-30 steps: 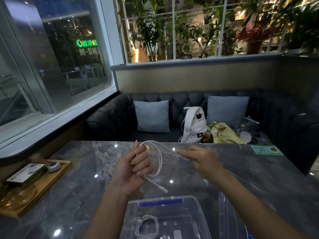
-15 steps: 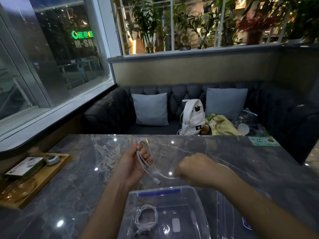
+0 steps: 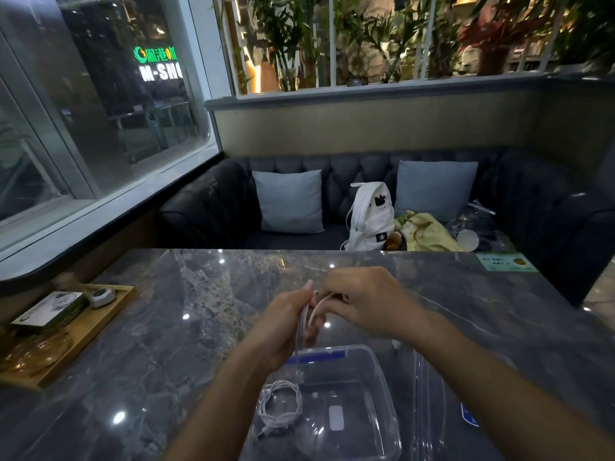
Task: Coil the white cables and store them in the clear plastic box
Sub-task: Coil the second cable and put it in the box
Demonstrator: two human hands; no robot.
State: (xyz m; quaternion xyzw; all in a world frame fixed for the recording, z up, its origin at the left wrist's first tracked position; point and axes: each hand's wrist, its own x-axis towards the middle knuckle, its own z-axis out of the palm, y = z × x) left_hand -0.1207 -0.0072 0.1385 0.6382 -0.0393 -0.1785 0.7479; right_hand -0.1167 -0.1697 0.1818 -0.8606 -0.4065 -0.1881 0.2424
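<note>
White cable (image 3: 300, 330) apparently inside left hand (image 3: 281, 322)

L hand (image 3: 286, 322) & R hand (image 3: 362, 304) bare, forearms (image 3: 216, 394) seemingly bare too.

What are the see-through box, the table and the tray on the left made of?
The box looks like clear, glossy plastic: its walls are see-through and catch the light. The table looks like polished grey stone, maybe marble or a look-alike: it has pale veins, and lamps mirror in it. The tray looks like matte light wood, going by its yellow-brown colour.
</note>
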